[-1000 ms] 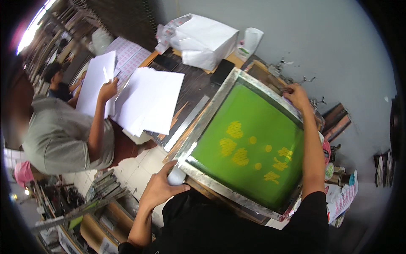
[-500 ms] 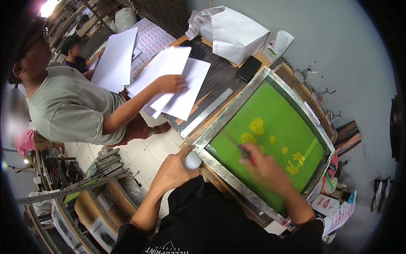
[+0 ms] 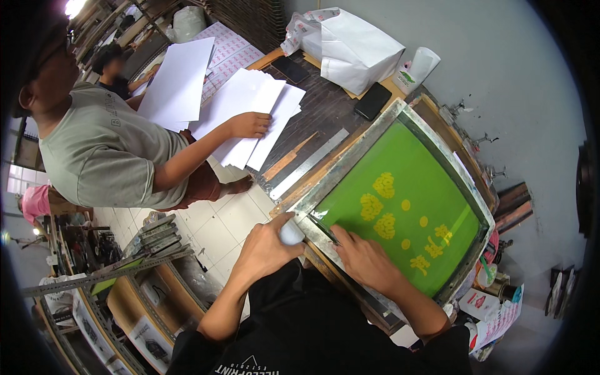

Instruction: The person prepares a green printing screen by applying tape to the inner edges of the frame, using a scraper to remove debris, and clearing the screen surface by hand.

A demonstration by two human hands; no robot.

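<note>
A green screen (image 3: pixel 400 187) in a grey metal frame (image 3: pixel 358 156) is set at the near right of the dark worktop (image 3: pixel 328 103), and yellow shapes (image 3: pixel 385 226) are seen scattered over its mesh. Whether the frame is laid flat or slightly raised at the near edge cannot be told.

The left hand (image 3: pixel 267 248) is placed at the frame's near left corner. Its forefinger and thumb are spread moderately apart, and a pale object (image 3: pixel 291 232) is seen in the gap; whether it is gripped or merely shielded cannot be told. The right hand (image 3: pixel 369 259) is laid over the frame's near rail, its fingers loosely bent with the tips at the rail's inner edge. Nothing is clearly seen clasped there, and the underside of the hand is hidden.

The step in hand is judged to be handling of the frame at its near left corner, with both hands brought close together. For any move from here, steady pressure on the rail would be called for, with the fingers kept off the mesh.

To the left of the frame, a metal ruler (image 3: pixel 309 164) is laid on the worktop, and white sheets (image 3: pixel 240 112) are held by a co-worker (image 3: pixel 125 156).
</note>
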